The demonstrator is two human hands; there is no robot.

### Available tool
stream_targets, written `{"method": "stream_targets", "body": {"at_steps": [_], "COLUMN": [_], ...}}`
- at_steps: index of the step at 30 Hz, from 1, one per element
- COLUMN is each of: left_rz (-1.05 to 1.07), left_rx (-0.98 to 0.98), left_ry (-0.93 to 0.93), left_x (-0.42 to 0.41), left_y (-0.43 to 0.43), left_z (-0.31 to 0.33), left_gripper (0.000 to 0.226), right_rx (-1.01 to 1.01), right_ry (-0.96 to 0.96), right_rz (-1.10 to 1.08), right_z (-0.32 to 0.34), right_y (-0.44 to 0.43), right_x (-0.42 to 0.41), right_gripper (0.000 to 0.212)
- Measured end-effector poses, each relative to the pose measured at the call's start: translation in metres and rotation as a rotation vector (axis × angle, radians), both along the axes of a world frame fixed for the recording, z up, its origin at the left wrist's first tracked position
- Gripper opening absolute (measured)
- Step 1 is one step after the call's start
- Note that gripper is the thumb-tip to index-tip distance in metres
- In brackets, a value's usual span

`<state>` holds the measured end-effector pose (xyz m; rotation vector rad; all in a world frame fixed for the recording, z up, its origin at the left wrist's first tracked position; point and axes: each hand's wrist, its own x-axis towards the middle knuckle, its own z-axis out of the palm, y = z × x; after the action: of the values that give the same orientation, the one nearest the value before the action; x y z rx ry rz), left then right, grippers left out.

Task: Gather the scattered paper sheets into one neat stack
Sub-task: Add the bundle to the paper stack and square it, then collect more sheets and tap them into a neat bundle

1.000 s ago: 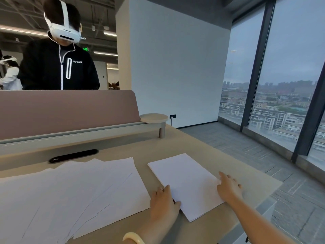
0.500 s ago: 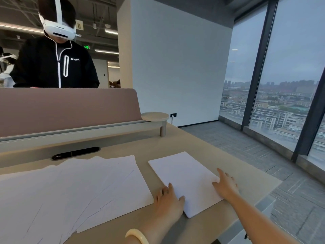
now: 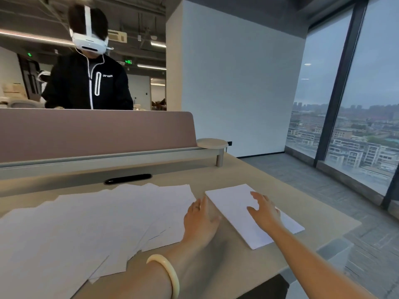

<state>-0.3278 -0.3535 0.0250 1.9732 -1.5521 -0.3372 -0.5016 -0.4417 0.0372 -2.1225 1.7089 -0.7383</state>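
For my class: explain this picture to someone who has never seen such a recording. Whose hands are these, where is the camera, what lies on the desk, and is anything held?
The camera sits on a person's head, looking down at their own bare hands. The left hand rests on the desk between two lots of paper. The right hand lies flat on the neat stack. To the left lie the scattered sheets, fanned and overlapping. Neither hand holds anything. Another person stands behind the divider.
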Motion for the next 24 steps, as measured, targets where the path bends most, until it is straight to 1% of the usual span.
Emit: {"method": "stream_targets", "body": {"at_steps": [5, 9, 13, 16, 19, 22, 24], "left_rz": [0.185, 0.334, 0.508, 0.63, 0.66, 0.685, 0.672], "left_rx": [0.051, 0.124, 0.249, 0.4, 0.549, 0.608, 0.625], "left_ry": [-0.124, -0.191, -0.186, -0.127, -0.044, -0.059, -0.084], "left_x": [0.086, 0.17, 0.247, 0.292, 0.313, 0.322, 0.325], "left_y": [0.061, 0.128, 0.202, 0.253, 0.279, 0.296, 0.301], "left_z": [0.003, 0.001, -0.008, -0.02, -0.033, -0.043, -0.049], "left_gripper": [0.078, 0.083, 0.09, 0.1, 0.113, 0.116, 0.115], "right_rx": [0.077, 0.204, 0.294, 0.287, 0.264, 0.236, 0.199], "right_ry": [-0.029, -0.142, -0.073, -0.001, 0.051, 0.125, 0.213], "right_rz": [0.17, 0.357, 0.5, 0.543, 0.544, 0.602, 0.665], "right_z": [-0.005, -0.016, -0.024, -0.027, -0.034, -0.038, -0.037], "right_y": [0.048, 0.09, 0.124, 0.143, 0.15, 0.163, 0.173], "right_x": [0.076, 0.149, 0.215, 0.257, 0.283, 0.314, 0.337], "right_gripper": [0.051, 0.054, 0.059, 0.063, 0.07, 0.074, 0.075]}}
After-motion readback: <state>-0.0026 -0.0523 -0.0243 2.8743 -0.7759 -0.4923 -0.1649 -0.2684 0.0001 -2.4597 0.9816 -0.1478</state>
